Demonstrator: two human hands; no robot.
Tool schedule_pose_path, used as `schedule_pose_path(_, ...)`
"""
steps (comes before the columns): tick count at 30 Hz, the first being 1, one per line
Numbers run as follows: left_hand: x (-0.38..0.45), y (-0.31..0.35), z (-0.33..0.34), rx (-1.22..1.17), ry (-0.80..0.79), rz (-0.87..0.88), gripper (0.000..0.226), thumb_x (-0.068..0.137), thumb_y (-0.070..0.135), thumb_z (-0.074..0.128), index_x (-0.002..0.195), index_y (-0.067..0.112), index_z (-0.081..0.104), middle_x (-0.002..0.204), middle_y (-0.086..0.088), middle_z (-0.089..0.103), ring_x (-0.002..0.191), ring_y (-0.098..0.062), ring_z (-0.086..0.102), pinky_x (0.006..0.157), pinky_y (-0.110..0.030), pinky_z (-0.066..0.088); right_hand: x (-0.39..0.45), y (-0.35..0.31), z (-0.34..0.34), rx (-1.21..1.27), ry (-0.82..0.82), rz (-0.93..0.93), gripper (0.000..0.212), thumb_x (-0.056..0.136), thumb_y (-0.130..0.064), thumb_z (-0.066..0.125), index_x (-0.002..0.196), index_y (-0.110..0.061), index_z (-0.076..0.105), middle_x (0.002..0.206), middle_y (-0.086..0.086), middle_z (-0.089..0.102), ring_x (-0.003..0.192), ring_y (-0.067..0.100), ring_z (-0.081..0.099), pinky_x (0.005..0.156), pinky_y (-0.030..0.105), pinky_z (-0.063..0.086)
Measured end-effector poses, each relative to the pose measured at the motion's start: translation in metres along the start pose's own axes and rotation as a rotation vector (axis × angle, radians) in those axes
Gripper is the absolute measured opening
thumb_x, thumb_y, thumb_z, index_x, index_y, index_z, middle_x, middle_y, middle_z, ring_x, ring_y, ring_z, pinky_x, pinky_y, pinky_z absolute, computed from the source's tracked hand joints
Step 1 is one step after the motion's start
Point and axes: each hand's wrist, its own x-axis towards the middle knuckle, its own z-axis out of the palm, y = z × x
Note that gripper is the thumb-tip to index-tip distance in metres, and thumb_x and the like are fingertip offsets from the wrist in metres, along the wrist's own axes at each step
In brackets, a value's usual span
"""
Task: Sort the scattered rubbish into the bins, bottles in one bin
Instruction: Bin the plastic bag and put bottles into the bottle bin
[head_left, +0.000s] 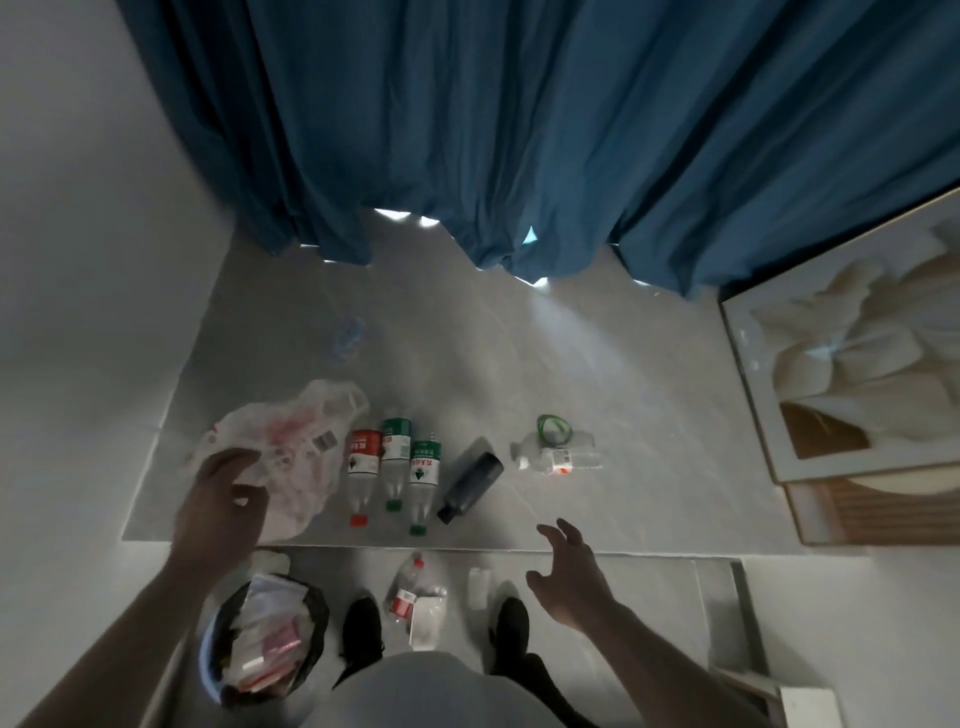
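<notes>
– What are my hands on?
– Left hand (223, 499) hovers over the plastic bag (291, 457), grip loosely apart, possibly touching it; right hand (569, 577) spread, holding nothing.
– The bin?
– Black-lined bin (260, 644) by my left foot, full of wrappers.
– Bottles?
– Three labelled bottles (395, 462) and one dark bottle (470, 488) in a row on the floor.

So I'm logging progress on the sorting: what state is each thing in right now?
Left hand: open, over the plastic bag, not gripping.
Right hand: open, holding nothing.
Three labelled bottles: capped, lying side by side.
Dark bottle: lying down.
Clear bottle: lying, crushed.
Bin: lined, nearly full.
</notes>
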Motion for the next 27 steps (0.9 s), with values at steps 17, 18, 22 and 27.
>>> schedule_pose_path(17, -0.179, 0.159, 0.093, -0.171, 0.269, -0.466, 0.043, 0.088, 0.001, 0.071, 0.128, 0.015, 0.065, 0.137, -0.001, 0.052, 0.086, -0.02, 0.069, 0.069, -0.031, 0.055, 0.186, 0.157, -0.085, -0.334, -0.147, -0.223, 0.081, 0.09, -0.032, 0.063, 0.157, -0.022, 0.02, 0.164, 0.008, 0.012, 0.148, 0.033, 0.024, 0.111, 0.042, 0.038)
schedule_pose_path(18, -0.188, 0.167, 0.103, -0.147, 0.259, -0.459, 0.044, 0.086, 0.0, 0.072, 0.127, 0.016, 0.065, 0.135, 0.0, 0.053, 0.083, -0.016, 0.07, 0.068, -0.027, 0.055, 0.198, 0.158, -0.09, -0.366, -0.149, -0.237, 0.082, 0.09, -0.033, 0.063, 0.157, -0.021, 0.019, 0.165, 0.008, 0.012, 0.148, 0.033, 0.022, 0.112, 0.042, 0.038)
schedule_pose_path(22, -0.209, 0.18, 0.122, -0.143, 0.239, -0.521, 0.043, 0.085, -0.002, 0.073, 0.125, 0.011, 0.067, 0.133, -0.003, 0.055, 0.079, -0.012, 0.069, 0.065, -0.01, 0.051, 0.237, 0.146, -0.087, -0.463, -0.166, -0.319, 0.087, 0.087, -0.035, 0.066, 0.157, -0.024, 0.017, 0.163, 0.008, 0.015, 0.148, 0.032, 0.022, 0.112, 0.042, 0.038)
schedule_pose_path(27, -0.226, 0.189, 0.14, -0.185, 0.255, -0.593, 0.043, 0.085, 0.001, 0.074, 0.12, 0.025, 0.067, 0.131, 0.004, 0.056, 0.083, -0.007, 0.069, 0.054, -0.019, 0.053, 0.283, 0.134, -0.057, -0.586, -0.173, -0.34, 0.098, 0.084, -0.035, 0.07, 0.16, -0.025, 0.008, 0.163, 0.007, 0.018, 0.147, 0.033, 0.025, 0.112, 0.043, 0.039)
